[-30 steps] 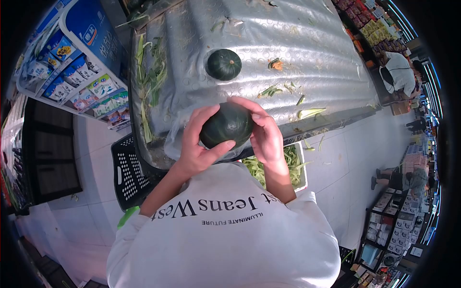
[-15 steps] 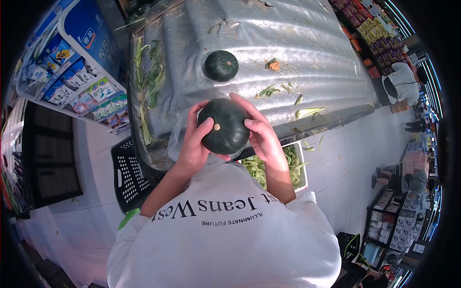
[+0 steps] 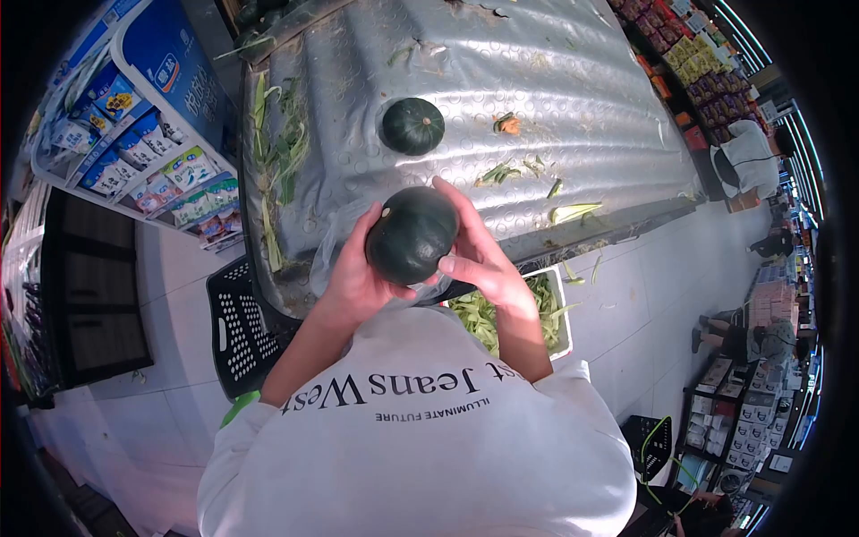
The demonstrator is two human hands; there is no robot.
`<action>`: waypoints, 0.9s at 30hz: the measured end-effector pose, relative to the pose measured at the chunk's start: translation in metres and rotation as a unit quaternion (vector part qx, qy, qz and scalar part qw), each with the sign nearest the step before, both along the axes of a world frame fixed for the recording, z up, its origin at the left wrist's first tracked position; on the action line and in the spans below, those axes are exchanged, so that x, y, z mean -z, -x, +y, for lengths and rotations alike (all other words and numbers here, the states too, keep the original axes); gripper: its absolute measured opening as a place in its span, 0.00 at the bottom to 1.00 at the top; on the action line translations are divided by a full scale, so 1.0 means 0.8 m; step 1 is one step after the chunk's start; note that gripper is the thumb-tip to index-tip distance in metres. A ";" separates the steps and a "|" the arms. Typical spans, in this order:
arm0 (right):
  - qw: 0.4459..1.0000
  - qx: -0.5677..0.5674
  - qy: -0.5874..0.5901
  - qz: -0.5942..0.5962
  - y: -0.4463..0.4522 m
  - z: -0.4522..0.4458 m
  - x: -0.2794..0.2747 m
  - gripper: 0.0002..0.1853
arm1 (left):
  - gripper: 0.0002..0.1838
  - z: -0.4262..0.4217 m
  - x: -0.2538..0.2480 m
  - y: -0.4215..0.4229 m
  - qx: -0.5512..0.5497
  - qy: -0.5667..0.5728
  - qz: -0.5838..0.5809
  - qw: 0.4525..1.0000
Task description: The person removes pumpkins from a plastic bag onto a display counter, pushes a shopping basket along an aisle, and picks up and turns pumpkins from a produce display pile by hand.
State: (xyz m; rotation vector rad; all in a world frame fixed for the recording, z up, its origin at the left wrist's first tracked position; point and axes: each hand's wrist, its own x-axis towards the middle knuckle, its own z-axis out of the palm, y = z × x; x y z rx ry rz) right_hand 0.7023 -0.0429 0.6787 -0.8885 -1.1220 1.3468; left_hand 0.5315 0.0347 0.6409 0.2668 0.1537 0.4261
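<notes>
A round dark green squash (image 3: 412,236) is held between both hands over the near edge of the silvery ribbed mat (image 3: 501,72). My left hand (image 3: 356,273) wraps its left and lower side. Around the right side curve the fingers of my right hand (image 3: 479,255), its thumb on the lower right of the skin. The squash's pale stem spot faces the upper left. A second dark green squash (image 3: 412,126) lies on the mat farther away. Thin clear plastic (image 3: 327,246) is beside my left hand, partly hidden by it.
Green leaf scraps (image 3: 289,143) and an orange scrap (image 3: 507,125) lie on the mat. Below its edge are a white crate (image 3: 563,313) of green leaves and a black basket (image 3: 234,331). A packet rack (image 3: 170,116) stands left. A person (image 3: 750,159) is far right.
The held squash has been turned between my hands; its stem spot came into view, then moved to the upper left. My right thumb has shifted lower on it.
</notes>
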 end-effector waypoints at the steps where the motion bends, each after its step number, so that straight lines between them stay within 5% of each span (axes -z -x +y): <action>1: 0.999 -0.001 -0.028 -0.035 -0.003 0.002 0.006 0.47 | 0.32 0.000 0.003 0.002 0.020 0.007 -0.007 1.000; 6: 0.993 0.052 -0.076 -0.068 0.000 0.010 0.020 0.46 | 0.33 -0.018 0.016 -0.001 0.096 0.049 -0.037 0.993; 12: 0.991 0.117 -0.070 0.004 0.008 0.012 0.037 0.40 | 0.35 -0.011 0.013 -0.003 0.088 -0.193 0.098 0.972; 15: 0.987 0.147 -0.062 0.013 0.010 0.015 0.046 0.40 | 0.37 -0.022 -0.019 -0.012 -0.043 -0.123 0.184 0.974; 21: 0.982 0.175 -0.060 -0.021 0.014 0.006 0.041 0.41 | 0.35 -0.018 -0.005 -0.005 -0.095 -0.157 0.106 0.977; 27: 0.948 0.275 -0.100 -0.123 0.020 0.001 0.039 0.41 | 0.36 -0.016 -0.014 -0.019 -0.216 -0.419 0.224 0.853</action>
